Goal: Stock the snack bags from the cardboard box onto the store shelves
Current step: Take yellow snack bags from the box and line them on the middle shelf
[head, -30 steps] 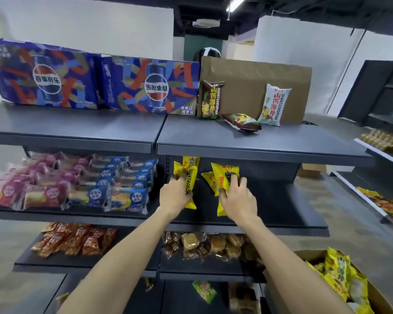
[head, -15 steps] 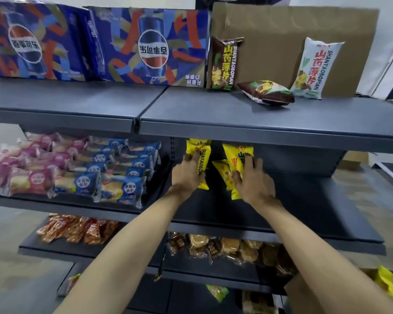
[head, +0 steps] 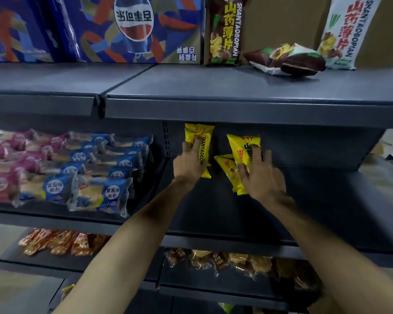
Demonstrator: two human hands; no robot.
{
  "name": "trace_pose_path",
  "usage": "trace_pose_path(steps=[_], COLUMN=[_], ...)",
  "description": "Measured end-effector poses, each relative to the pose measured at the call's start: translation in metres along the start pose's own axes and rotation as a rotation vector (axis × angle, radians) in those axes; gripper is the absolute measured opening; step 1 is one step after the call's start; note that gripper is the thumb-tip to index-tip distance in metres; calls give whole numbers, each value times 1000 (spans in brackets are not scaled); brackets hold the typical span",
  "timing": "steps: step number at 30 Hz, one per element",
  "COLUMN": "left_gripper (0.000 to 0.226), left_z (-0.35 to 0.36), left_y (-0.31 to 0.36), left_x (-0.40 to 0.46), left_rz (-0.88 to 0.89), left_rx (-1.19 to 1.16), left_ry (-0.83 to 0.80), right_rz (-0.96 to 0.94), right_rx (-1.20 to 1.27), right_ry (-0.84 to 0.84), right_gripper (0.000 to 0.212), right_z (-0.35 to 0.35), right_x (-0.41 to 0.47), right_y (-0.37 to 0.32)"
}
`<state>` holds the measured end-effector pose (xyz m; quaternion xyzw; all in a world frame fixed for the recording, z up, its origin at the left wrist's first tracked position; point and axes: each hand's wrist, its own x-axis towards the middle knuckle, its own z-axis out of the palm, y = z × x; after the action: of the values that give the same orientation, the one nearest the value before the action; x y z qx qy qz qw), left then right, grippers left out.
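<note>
Both hands are pushed deeper under the top shelf (head: 247, 109) than before. Left hand (head: 188, 163) is clamped on one yellow bag (head: 199, 138), right hand (head: 262, 175) on two yellow bags (head: 241, 152). Bags are judged light, crinkly, slippery; best gripped mid-body.

yellow snack bags (head: 199, 141), grey shelves (head: 236, 87)

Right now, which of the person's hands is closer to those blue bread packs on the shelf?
Left. The left hand, holding a yellow bag, is just right of the blue bread packs; the right hand is farther right, past it.
</note>
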<state>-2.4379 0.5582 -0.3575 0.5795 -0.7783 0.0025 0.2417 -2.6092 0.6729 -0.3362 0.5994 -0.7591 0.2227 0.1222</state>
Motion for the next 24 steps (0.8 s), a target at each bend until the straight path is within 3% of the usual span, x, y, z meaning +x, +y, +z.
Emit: trace_pose_path(steps=[8, 16, 20, 24], left_gripper=[94, 98, 90, 71], left_z=[40, 40, 24, -8], left_y=[-14, -18, -14, -1], left_x=[11, 12, 6, 2], left_rz=[47, 48, 24, 120], left_rx=[90, 132, 61, 182], left_ry=[71, 71, 1, 79], right_rz=[3, 46, 80, 90], right_rx=[-45, -4, 3, 9], right_ry=[46, 36, 18, -27], right_gripper=[50, 52, 50, 52], right_z=[22, 22, -1, -23], right_x=[4, -14, -20, -20], right_y=[11, 16, 18, 17])
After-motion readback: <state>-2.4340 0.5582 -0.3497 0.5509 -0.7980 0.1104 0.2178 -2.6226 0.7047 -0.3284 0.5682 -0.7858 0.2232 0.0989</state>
